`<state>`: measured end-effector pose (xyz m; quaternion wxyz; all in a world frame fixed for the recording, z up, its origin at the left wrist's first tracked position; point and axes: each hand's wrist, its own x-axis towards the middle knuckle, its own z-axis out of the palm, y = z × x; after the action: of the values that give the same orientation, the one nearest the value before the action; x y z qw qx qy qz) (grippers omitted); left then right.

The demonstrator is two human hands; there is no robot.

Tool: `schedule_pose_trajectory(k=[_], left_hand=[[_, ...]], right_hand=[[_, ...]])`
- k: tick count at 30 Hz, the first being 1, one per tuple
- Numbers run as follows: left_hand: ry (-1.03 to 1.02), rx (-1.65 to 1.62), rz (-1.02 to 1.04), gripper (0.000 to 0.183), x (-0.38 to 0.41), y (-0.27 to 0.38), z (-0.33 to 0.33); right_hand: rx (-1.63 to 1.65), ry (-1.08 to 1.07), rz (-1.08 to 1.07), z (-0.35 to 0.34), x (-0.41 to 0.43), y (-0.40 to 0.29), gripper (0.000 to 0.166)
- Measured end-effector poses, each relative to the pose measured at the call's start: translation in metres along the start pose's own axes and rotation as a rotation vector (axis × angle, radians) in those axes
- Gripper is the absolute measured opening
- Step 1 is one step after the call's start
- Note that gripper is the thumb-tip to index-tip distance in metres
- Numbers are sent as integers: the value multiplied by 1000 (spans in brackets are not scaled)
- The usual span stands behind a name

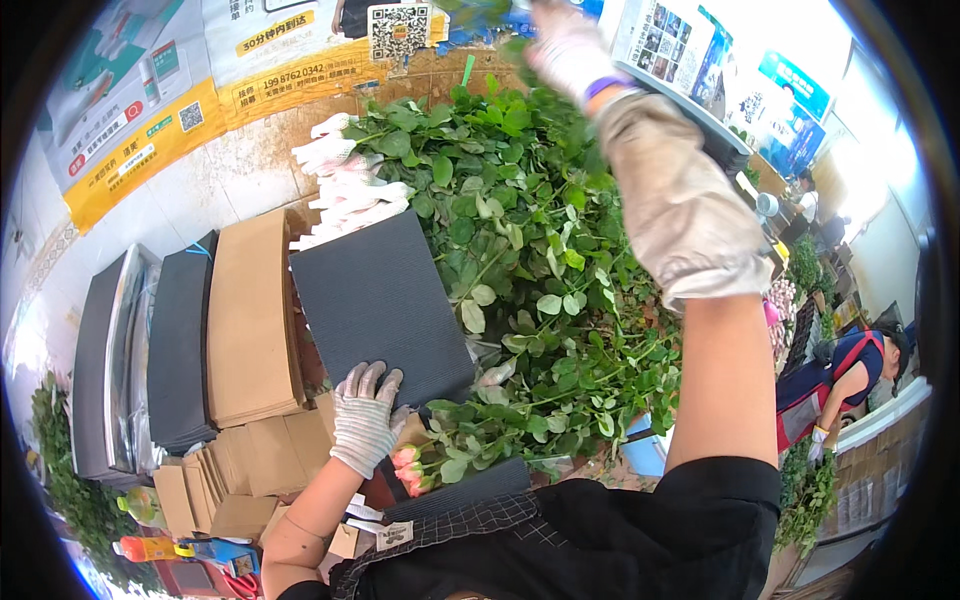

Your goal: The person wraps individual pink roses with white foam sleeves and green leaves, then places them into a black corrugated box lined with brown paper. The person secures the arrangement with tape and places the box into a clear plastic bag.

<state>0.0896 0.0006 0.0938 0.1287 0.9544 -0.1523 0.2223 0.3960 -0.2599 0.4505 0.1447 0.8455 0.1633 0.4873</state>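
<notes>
My left hand (pixel 369 416), in a white knit glove, lies with spread fingers on the lower edge of a black corrugated sheet (pixel 382 307). My right hand (pixel 574 49), gloved and with a tan sleeve cover on the forearm, is raised at the top by the wall. It is blurred, with green leaves beside it, and its grip is unclear. Below it spreads a big heap of leafy rose stems (pixel 525 225). White netted flower heads (pixel 352 195) lie at the heap's left side. Pink roses (pixel 411 471) rest just below my left hand.
Stacks of brown cardboard (pixel 251 322) and black sheets (pixel 180 345) stand at left. Folded cardboard (pixel 255 457), an orange bottle (pixel 146 548) and red-handled scissors (pixel 241 585) lie at lower left. A poster-covered wall (pixel 247 199) borders the top. A person (pixel 855 382) bends at far right.
</notes>
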Motion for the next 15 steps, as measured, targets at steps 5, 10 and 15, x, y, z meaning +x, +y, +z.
schedule_pose_trajectory(k=[5, 10, 15], left_hand=[[-16, 29, -39, 64, -11, -7, -11], [-28, -2, -31, 64, -3, -3, 0], [-27, 18, -37, 64, -7, -10, -4]], right_hand=[[392, -543, -763, 23, -148, -123, 31], [255, -618, -926, 61, -252, -120, 43], [183, -530, -1005, 50, -223, -89, 16]])
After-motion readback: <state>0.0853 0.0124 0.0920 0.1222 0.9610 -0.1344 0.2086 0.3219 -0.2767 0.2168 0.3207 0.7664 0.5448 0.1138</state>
